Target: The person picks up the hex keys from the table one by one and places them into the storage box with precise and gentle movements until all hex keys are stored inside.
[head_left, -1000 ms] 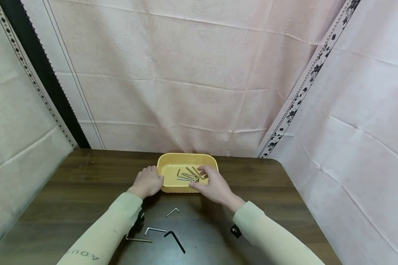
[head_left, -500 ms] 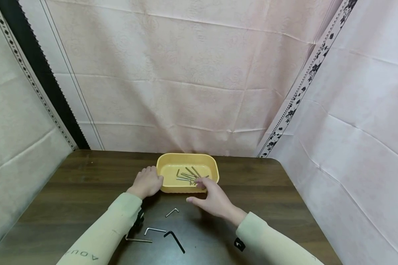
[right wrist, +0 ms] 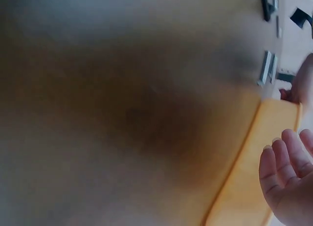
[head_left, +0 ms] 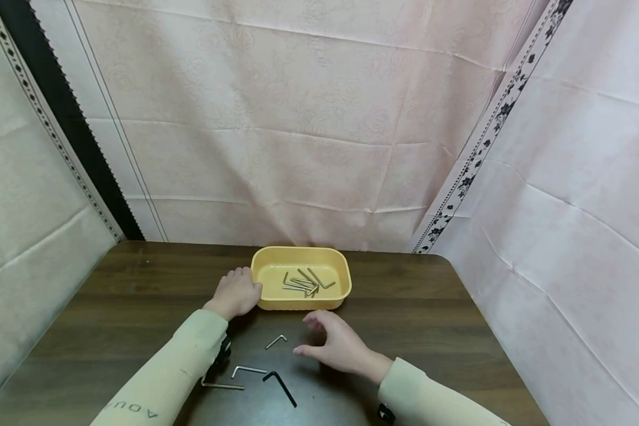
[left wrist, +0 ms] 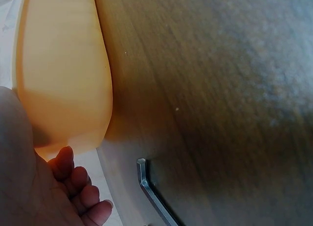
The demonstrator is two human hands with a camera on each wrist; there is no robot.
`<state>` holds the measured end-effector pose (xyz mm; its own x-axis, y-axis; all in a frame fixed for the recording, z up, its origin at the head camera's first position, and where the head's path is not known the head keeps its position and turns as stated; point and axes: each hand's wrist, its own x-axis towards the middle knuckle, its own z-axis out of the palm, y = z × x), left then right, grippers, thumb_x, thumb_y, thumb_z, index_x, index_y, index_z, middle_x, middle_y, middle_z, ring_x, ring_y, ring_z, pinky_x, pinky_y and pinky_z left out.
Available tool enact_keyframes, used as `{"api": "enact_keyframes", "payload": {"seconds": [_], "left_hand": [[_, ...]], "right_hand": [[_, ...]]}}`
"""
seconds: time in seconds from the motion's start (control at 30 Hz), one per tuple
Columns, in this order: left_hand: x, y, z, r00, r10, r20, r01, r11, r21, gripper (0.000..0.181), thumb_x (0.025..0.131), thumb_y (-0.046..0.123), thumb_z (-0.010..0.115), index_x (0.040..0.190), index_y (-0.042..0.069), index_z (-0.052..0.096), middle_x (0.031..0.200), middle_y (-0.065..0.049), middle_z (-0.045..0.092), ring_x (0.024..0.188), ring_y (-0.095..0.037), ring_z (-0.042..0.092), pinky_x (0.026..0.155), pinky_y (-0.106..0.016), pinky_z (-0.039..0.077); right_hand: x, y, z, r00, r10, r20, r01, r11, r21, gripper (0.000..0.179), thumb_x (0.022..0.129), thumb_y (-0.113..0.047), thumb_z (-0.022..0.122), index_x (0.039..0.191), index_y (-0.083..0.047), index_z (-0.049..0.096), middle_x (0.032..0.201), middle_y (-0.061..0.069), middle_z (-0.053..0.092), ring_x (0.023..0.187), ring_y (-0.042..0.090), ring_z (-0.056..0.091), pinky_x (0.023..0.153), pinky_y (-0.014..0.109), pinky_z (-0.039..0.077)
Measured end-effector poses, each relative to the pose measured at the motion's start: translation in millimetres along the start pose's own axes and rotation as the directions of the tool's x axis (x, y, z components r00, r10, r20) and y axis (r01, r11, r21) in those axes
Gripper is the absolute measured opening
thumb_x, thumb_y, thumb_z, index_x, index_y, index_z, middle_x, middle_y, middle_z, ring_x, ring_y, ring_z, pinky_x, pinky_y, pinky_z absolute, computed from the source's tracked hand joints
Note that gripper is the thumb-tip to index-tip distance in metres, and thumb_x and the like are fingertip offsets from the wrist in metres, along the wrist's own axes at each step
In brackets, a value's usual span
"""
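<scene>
A shallow yellow plastic tray (head_left: 277,300) stands near the far edge of the table. My left hand (head_left: 235,293) holds it by its left end, the fingers (left wrist: 80,179) bent around that end in the left wrist view. Inside the tray lies a loose pile of L-shaped hex keys (head_left: 300,284). My right hand (head_left: 338,343), with nothing in it, hovers over the table just in front of the tray, thumb and fingers apart. Left of it lies a small silver hex key (head_left: 276,341). Closer to me are a black hex key (head_left: 282,390) and two longer silver hex keys (head_left: 250,370).
The dark wooden table (head_left: 431,331) has a rounded far right corner. Behind it hangs a pale patterned cloth (head_left: 309,148), and more cloth (head_left: 580,236) hangs along the sides. My left forearm (head_left: 160,367) reaches over the left of the table, beside the longer silver keys.
My right hand has drawn back from over the tray towards me and down to the table, uncovering the keys in the tray. The left hand stays at the tray's end.
</scene>
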<state>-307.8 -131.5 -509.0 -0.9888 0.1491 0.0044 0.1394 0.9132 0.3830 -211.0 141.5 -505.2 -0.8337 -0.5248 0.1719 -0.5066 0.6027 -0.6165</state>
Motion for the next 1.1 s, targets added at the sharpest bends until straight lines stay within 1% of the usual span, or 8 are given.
{"api": "enact_keyframes", "payload": {"seconds": [0.13, 0.27, 0.47, 0.63, 0.73, 0.87, 0.97, 1.1], "left_hand": [[0.1, -0.6, 0.1, 1.000, 0.000, -0.002, 0.000, 1.000, 0.000, 0.043, 0.097, 0.030, 0.041, 0.117, -0.008, 0.047, 0.101, -0.017, 0.048, 0.099, -0.036, 0.046, 0.093, -0.054, 0.035], [0.4, -1.1, -0.1, 1.000, -0.006, 0.009, 0.006, 1.000, -0.001, 0.044, 0.098, 0.030, 0.041, 0.119, -0.008, 0.047, 0.102, -0.017, 0.048, 0.099, -0.035, 0.046, 0.094, -0.054, 0.034], [-0.2, -1.8, 0.1, 1.000, -0.005, 0.022, 0.005, 1.000, -0.003, 0.044, 0.098, 0.029, 0.040, 0.120, -0.009, 0.046, 0.104, -0.018, 0.049, 0.100, -0.036, 0.046, 0.093, -0.054, 0.034], [-0.8, -1.9, 0.3, 1.000, 0.001, 0.016, -0.001, 1.000, 0.000, 0.043, 0.098, 0.029, 0.040, 0.119, -0.008, 0.046, 0.103, -0.018, 0.048, 0.100, -0.036, 0.046, 0.093, -0.054, 0.034], [-0.9, -1.6, 0.3, 1.000, -0.005, 0.009, 0.005, 1.000, 0.002, 0.042, 0.098, 0.029, 0.040, 0.116, -0.007, 0.047, 0.100, -0.017, 0.048, 0.098, -0.035, 0.046, 0.092, -0.053, 0.035], [-0.4, -1.5, 0.3, 1.000, -0.012, 0.008, 0.012, 1.000, 0.002, 0.040, 0.097, 0.028, 0.040, 0.114, -0.007, 0.048, 0.099, -0.015, 0.048, 0.096, -0.033, 0.046, 0.091, -0.052, 0.035], [-0.1, -1.0, 0.2, 1.000, -0.010, 0.011, 0.010, 1.000, -0.003, 0.040, 0.097, 0.028, 0.040, 0.115, -0.007, 0.048, 0.099, -0.015, 0.048, 0.095, -0.033, 0.046, 0.090, -0.052, 0.035], [-0.1, -0.4, -0.2, 1.000, -0.006, 0.009, 0.006, 1.000, 0.001, 0.041, 0.097, 0.028, 0.040, 0.115, -0.007, 0.048, 0.099, -0.016, 0.048, 0.096, -0.034, 0.046, 0.091, -0.052, 0.036]], "right_hand": [[-4.6, 0, 10, 0.998, -0.031, 0.047, 0.032, 0.999, -0.021, 0.061, 0.078, -0.059, 0.071, 0.117, -0.014, 0.060, 0.105, -0.003, 0.060, 0.095, 0.010, 0.056, 0.083, 0.028, 0.047], [-8.3, -3, 18, 0.995, -0.052, 0.086, 0.056, 0.997, -0.045, 0.058, 0.078, -0.059, 0.071, 0.115, -0.016, 0.061, 0.103, -0.006, 0.059, 0.094, 0.008, 0.054, 0.083, 0.025, 0.046], [-14.6, -9, 27, 0.987, -0.035, 0.155, 0.047, 0.996, -0.070, 0.056, 0.077, -0.062, 0.070, 0.114, -0.022, 0.060, 0.102, -0.012, 0.055, 0.095, 0.003, 0.052, 0.083, 0.023, 0.045], [-18.9, -10, 35, 0.987, -0.041, 0.158, 0.063, 0.989, -0.136, 0.055, 0.074, -0.066, 0.070, 0.109, -0.025, 0.059, 0.101, -0.016, 0.052, 0.094, 0.000, 0.048, 0.079, 0.023, 0.045], [-18.7, -10, 38, 0.987, -0.061, 0.148, 0.088, 0.980, -0.180, 0.056, 0.073, -0.067, 0.071, 0.108, -0.024, 0.060, 0.100, -0.016, 0.052, 0.094, 0.001, 0.048, 0.079, 0.022, 0.045], [-16.5, -12, 39, 0.985, -0.072, 0.159, 0.107, 0.970, -0.221, 0.058, 0.072, -0.067, 0.071, 0.107, -0.022, 0.060, 0.099, -0.015, 0.052, 0.094, 0.001, 0.047, 0.079, 0.021, 0.044], [-15.4, -13, 38, 0.982, -0.053, 0.180, 0.094, 0.969, -0.230, 0.057, 0.072, -0.066, 0.071, 0.107, -0.022, 0.060, 0.098, -0.016, 0.051, 0.093, 0.001, 0.047, 0.079, 0.021, 0.044], [-13.7, -14, 34, 0.977, -0.031, 0.210, 0.077, 0.974, -0.214, 0.054, 0.073, -0.064, 0.072, 0.106, -0.022, 0.059, 0.097, -0.016, 0.051, 0.092, 0.001, 0.047, 0.079, 0.021, 0.044]]}}
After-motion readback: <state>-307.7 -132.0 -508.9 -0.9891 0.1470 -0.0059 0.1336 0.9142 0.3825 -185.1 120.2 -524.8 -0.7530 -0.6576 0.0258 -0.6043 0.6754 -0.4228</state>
